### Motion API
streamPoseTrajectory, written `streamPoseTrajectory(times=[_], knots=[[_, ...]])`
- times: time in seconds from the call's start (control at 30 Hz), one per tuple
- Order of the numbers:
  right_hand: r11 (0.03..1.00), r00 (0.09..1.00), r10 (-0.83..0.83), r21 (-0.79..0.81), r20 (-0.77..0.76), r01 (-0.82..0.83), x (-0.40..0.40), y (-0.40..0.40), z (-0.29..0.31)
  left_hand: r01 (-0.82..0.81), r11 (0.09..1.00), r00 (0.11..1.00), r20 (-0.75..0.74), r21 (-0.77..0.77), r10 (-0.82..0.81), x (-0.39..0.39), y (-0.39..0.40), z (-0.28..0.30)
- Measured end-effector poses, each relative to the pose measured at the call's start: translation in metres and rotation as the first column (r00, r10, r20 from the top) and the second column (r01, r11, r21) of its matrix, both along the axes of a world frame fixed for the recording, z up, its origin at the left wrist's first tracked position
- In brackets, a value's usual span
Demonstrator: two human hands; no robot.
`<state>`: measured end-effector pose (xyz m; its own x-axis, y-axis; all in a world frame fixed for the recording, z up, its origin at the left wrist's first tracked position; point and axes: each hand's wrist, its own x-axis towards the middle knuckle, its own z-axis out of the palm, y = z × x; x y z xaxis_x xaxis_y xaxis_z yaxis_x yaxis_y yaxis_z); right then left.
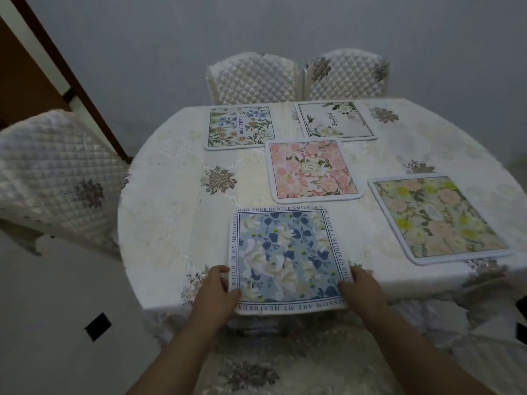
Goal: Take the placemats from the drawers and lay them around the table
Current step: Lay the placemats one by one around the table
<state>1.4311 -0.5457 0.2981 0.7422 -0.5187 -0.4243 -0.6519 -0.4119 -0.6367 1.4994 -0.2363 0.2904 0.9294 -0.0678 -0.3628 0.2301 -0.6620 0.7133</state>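
Hands left [218, 292] and right [360, 289] pinching square blue floral placemat [288, 258], embroidered tablecloth [171, 212].

We see two bare forearms rising from the bottom of the frame, with no sleeve, watch, bracelet or ring on either. Our left hand [218, 292] sits at lower centre-left and our right hand [360, 289] at lower centre-right, both ungloved, with short, unpainted nails as far as we can tell.
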Motion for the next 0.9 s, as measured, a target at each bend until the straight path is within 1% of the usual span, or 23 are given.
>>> streamPoseTrajectory(times=[0.07,0.17,0.27,0.43,0.57,0.7,0.73,0.83,0.9], knots=[[1.000,1.000,-0.003,0.015,-0.005,0.003,0.006,-0.006,0.003,-0.004,1.000,1.000,-0.003,0.000,0.004,-0.001,-0.003,0.000],[0.999,1.000,0.029,0.032,0.000,-0.029,0.016,-0.014,0.005,-0.025,1.000,0.999,0.033,-0.005,0.025,0.003,-0.010,0.002],[0.999,0.999,0.047,0.026,0.023,-0.047,0.024,-0.021,0.006,-0.056,0.998,0.995,0.081,-0.015,0.057,0.010,-0.015,0.002],[0.996,0.995,0.092,0.008,0.026,-0.092,0.035,-0.029,0.000,-0.106,0.994,0.987,0.121,-0.013,0.107,0.016,-0.020,-0.002],[0.994,0.994,0.107,0.010,0.023,-0.107,0.040,-0.032,-0.006,-0.112,0.993,0.987,0.121,0.045,0.106,0.015,-0.020,-0.012],[0.995,0.993,0.104,0.004,0.057,-0.105,0.037,-0.029,-0.016,-0.149,0.988,0.985,0.097,0.035,0.145,0.012,-0.022,-0.015],[0.994,0.993,0.106,-0.020,0.054,-0.105,0.037,-0.027,-0.018,-0.153,0.988,0.985,0.088,0.031,0.150,0.012,-0.023,-0.016],[0.961,0.988,0.153,-0.230,-0.008,-0.150,0.033,-0.019,-0.027,-0.151,0.987,0.986,0.082,0.052,0.146,0.011,-0.026,-0.019],[0.955,0.985,0.167,-0.255,0.028,-0.155,0.033,-0.015,-0.028,-0.157,0.985,0.985,0.079,0.071,0.151,0.011,-0.027,-0.021]])
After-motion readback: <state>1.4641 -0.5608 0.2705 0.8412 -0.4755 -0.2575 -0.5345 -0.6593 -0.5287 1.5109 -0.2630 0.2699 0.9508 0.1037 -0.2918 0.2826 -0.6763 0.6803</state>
